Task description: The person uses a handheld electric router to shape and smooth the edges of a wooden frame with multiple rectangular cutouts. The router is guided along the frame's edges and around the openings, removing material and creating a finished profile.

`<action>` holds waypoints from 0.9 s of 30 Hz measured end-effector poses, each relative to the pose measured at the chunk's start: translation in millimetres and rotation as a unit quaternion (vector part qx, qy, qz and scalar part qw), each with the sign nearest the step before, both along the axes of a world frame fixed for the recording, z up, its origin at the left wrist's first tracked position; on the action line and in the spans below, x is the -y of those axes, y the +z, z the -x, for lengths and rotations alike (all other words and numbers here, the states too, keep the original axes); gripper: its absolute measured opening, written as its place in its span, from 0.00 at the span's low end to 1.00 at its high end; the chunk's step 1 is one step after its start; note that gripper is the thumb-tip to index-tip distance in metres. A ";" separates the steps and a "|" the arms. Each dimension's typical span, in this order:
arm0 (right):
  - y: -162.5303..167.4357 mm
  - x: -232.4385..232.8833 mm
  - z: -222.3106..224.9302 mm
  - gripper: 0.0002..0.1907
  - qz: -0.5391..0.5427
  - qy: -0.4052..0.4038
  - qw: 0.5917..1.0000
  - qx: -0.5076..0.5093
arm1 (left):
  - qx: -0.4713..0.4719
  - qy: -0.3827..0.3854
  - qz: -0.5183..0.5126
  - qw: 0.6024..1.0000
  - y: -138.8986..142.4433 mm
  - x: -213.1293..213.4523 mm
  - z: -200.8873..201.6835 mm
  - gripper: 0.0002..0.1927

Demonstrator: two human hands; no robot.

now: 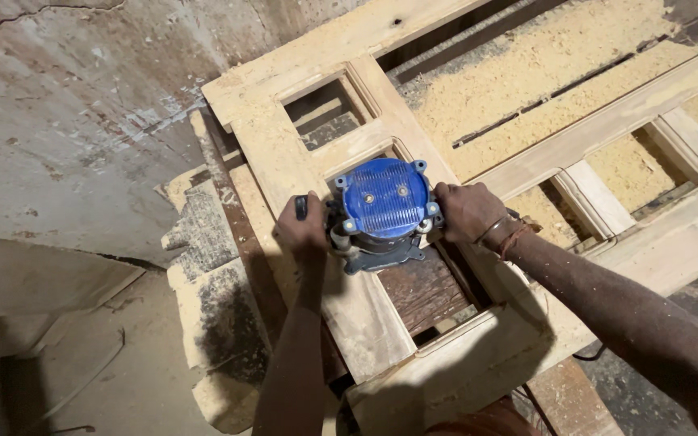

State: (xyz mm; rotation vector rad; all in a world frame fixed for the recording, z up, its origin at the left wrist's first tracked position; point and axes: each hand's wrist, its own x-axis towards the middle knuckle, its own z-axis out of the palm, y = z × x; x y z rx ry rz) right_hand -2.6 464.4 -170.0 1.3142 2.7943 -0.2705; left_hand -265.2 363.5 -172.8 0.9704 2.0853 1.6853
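A blue-topped wood router (384,200) stands on a pale wooden door frame (284,153) that lies flat with several rectangular openings. My left hand (302,234) grips the router's left handle. Its right handle is covered by my right hand (467,211), which has bands on the wrist. The router sits over the edge of one opening, above a dark board (422,292). The cutter underneath is hidden.
Sawdust (527,73) covers the boards behind the frame. A rough concrete wall (66,121) rises on the left, with a dusty floor (107,371) below it. Worn foam-like blocks (212,315) lie beside the frame's left edge.
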 end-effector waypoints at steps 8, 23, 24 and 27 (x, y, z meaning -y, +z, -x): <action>1.6 9.2 6.2 0.29 0.001 -0.019 1.000 0.018 | -0.019 -0.015 0.022 0.999 -6.4 -2.5 10.6 0.16; -3.2 25.9 15.7 0.26 0.035 -0.042 0.998 0.035 | -0.002 -0.091 0.006 0.996 -14.2 -10.3 33.2 0.18; -4.3 26.9 16.0 0.26 0.033 -0.042 0.998 0.032 | 0.015 -0.098 0.002 0.995 -14.5 -9.7 34.4 0.18; -5.7 28.7 18.1 0.27 0.032 -0.042 0.998 0.026 | 0.048 -0.114 -0.002 0.992 -13.8 -7.6 36.9 0.18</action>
